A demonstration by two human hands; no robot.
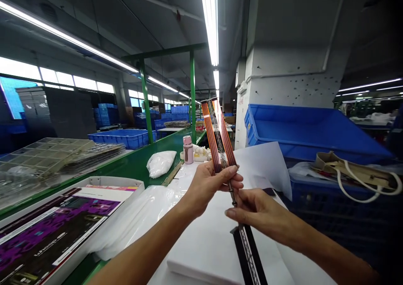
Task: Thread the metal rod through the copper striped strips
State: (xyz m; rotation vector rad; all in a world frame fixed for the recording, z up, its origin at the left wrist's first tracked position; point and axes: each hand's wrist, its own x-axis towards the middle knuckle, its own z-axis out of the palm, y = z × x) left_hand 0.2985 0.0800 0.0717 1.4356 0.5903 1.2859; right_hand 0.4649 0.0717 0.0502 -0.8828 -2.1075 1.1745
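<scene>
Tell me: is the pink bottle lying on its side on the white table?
No, the pink bottle stands upright on the table, beyond the left hand holding the orange strip.

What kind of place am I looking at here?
Likely a factory assembly floor: long green workbenches, stacked blue plastic crates and strip lights overhead. Both hands, left and right, hold a long orange strip.

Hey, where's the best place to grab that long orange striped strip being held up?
Grip the orange strip at its lower end, from the side, pinching its flat faces as the left hand does; it stands nearly upright and is thin. The right hand steadies the black strip below.
</scene>
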